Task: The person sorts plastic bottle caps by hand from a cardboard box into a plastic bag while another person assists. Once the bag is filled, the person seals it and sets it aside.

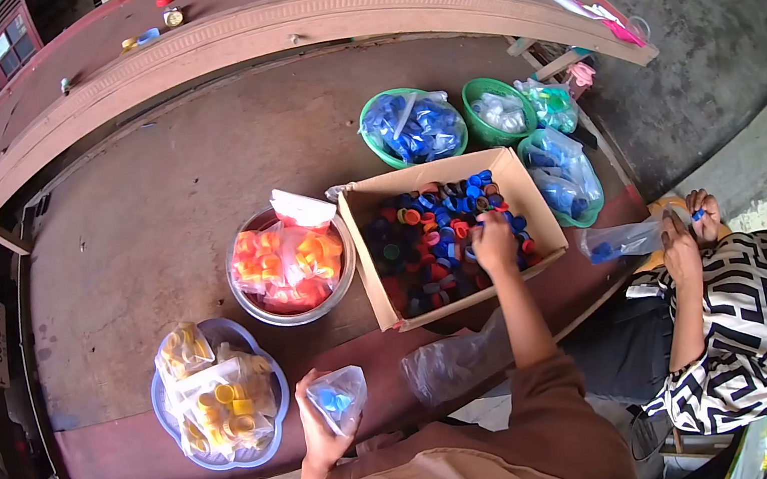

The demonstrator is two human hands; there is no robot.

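A clear plastic bag [341,397] with light blue caps inside is held in my left hand [317,423], near the table's front edge. My right hand [494,243] reaches into a cardboard box [443,170] filled with red, blue, dark and orange bottle caps [435,233]. Its fingers are bent down among the caps, and whether they pinch one is too small to tell. An empty-looking clear bag [450,366] lies on the table below the box.
A metal bowl [305,315] holds bagged orange caps; a blue basin [281,404] holds bagged yellow caps. Green baskets [478,134] stand behind the box. At the right, a seated person [742,321] handles a bag with blue caps. A raised shelf [269,40] crosses the back.
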